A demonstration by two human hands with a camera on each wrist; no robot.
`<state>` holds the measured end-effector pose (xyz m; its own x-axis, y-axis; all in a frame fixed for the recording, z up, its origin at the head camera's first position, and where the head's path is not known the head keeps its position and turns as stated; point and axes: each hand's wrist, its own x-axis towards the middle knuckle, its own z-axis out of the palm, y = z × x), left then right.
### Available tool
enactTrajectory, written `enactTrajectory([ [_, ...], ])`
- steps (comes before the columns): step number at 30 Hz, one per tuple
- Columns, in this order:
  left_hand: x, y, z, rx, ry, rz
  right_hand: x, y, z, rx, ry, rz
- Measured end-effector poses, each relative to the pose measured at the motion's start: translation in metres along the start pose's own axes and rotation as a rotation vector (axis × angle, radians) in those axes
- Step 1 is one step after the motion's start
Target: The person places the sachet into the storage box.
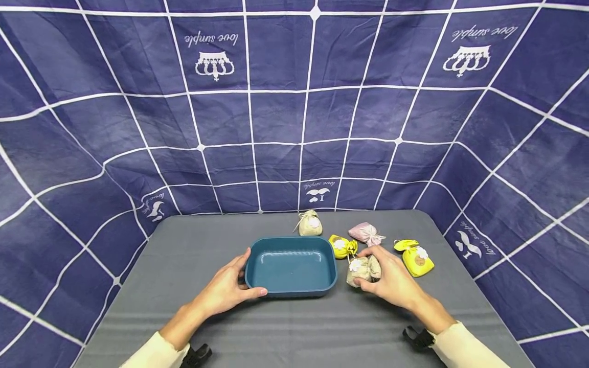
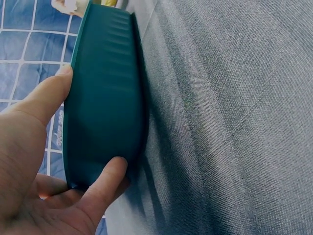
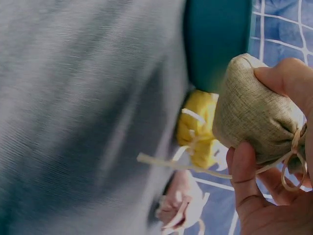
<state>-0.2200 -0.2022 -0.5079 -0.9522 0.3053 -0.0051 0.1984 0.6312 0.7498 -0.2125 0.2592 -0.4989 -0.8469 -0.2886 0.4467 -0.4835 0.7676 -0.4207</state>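
Note:
A dark teal rectangular bin (image 1: 291,293) stands in the middle of the grey table in the head view. My left hand (image 1: 228,286) grips its left end, thumb along the front wall and fingers round the left side. From the left wrist, the bin (image 2: 105,93) shows its outer wall with fingertips against it. To the right of the bin, my right hand (image 1: 395,278) holds a beige drawstring sachet (image 1: 361,271) with a white flower between thumb and fingers. In the right wrist view this cloth sachet (image 3: 254,107) appears raised, its tie cord hanging loose.
Behind the bin sits another beige sachet (image 1: 310,224). A yellow sachet (image 1: 341,246) lies by the bin's right wall, with a pink sachet (image 1: 365,232) behind it. Another yellow sachet (image 1: 417,261) is right of my right hand. Blue checked cloth (image 1: 285,117) surrounds the table.

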Motion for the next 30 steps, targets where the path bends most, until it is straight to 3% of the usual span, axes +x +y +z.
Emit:
enactTrajectory([
  [7,-0.001,0.0,-0.003,0.05,0.001,0.018,0.011,-0.011,-0.01,-0.001,0.003,0.033],
  [12,-0.001,0.002,-0.003,0.032,-0.001,0.047,0.025,-0.021,-0.015,0.025,0.016,-0.01],
  [17,-0.002,0.002,-0.003,0.017,0.001,0.034,0.042,-0.033,-0.013,0.116,-0.034,-0.035],
  [22,-0.001,0.003,-0.002,0.03,0.005,0.042,0.062,-0.047,-0.007,0.171,-0.105,0.022],
  [25,0.0,0.003,-0.002,0.022,0.011,0.042,0.074,-0.057,-0.003,0.183,-0.144,0.037],
  [30,0.0,0.003,-0.003,0.012,0.008,0.034,0.095,-0.072,0.011,0.166,-0.18,-0.011],
])
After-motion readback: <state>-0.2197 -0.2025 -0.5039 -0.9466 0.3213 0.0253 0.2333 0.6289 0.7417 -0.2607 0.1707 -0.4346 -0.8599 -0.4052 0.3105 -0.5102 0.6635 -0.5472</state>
